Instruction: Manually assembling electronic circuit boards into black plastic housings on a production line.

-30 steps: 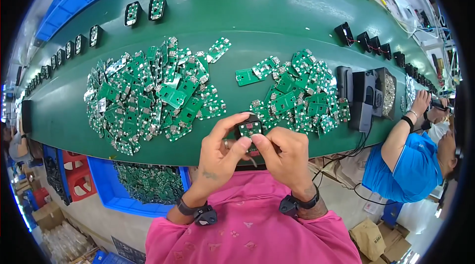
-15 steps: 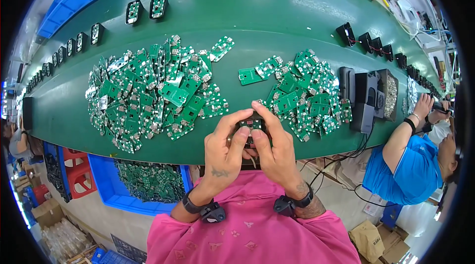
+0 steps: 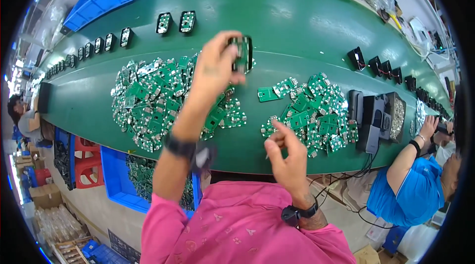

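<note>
Board raised over the green belt
A small circuit board (image 3: 242, 54) is pinched in the left hand (image 3: 213, 66); the right hand (image 3: 286, 151) is held loosely curled, empty.

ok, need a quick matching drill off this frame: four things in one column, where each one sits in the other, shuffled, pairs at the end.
Things:
1. black framed board
2. big heap of green boards
3. blue bin
4. right hand

Places:
A. below the belt's near edge, on the person's left
B. on the green belt, left of the raised arm
C. pinched in the left hand, lifted over the belt
D. near the belt's front edge, beside the smaller heap of boards, holding nothing I can make out

Pairs: 1-C, 2-B, 3-A, 4-D
</note>
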`<state>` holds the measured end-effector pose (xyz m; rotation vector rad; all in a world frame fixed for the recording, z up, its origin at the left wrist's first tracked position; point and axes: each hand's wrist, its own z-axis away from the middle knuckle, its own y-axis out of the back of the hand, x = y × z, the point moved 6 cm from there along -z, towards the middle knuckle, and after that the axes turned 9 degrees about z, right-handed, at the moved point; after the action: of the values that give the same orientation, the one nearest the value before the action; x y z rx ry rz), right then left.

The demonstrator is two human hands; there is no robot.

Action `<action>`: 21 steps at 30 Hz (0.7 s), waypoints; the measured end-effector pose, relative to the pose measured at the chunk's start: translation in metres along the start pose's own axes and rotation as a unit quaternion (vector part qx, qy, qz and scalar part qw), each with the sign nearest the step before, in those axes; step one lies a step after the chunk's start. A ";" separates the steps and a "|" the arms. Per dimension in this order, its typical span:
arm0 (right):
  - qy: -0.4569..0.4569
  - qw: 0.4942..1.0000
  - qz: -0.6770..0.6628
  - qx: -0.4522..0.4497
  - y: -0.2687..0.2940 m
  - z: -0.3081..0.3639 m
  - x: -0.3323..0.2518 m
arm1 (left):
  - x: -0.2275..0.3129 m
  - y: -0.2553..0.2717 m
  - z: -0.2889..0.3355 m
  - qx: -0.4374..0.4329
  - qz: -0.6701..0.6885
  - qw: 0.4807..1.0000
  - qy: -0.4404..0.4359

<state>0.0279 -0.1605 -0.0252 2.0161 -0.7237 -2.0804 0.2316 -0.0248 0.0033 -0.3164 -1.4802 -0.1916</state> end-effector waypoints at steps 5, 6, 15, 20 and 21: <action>0.173 0.980 0.089 -0.040 -0.019 0.027 -0.006 | -0.032 0.050 -0.112 0.072 -0.080 0.994 0.010; 0.220 0.968 0.115 -0.038 -0.024 0.033 -0.009 | -0.048 0.075 -0.130 0.077 -0.139 0.987 0.015; 0.261 0.959 0.109 0.018 -0.007 0.035 0.009 | -0.015 0.056 -0.131 0.102 -0.414 0.903 -0.045; 0.269 0.962 0.041 -0.009 -0.014 0.039 0.009 | 0.027 -0.126 -0.092 -0.105 -0.383 0.891 -0.220; 0.268 0.963 0.043 -0.003 -0.010 0.039 0.009 | 0.023 -0.176 -0.085 -0.179 -0.424 0.862 -0.211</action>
<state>-0.0086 -0.1461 -0.0385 2.3375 -0.6781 -1.3791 0.2577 -0.2166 0.0371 0.0334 -1.9448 -1.1809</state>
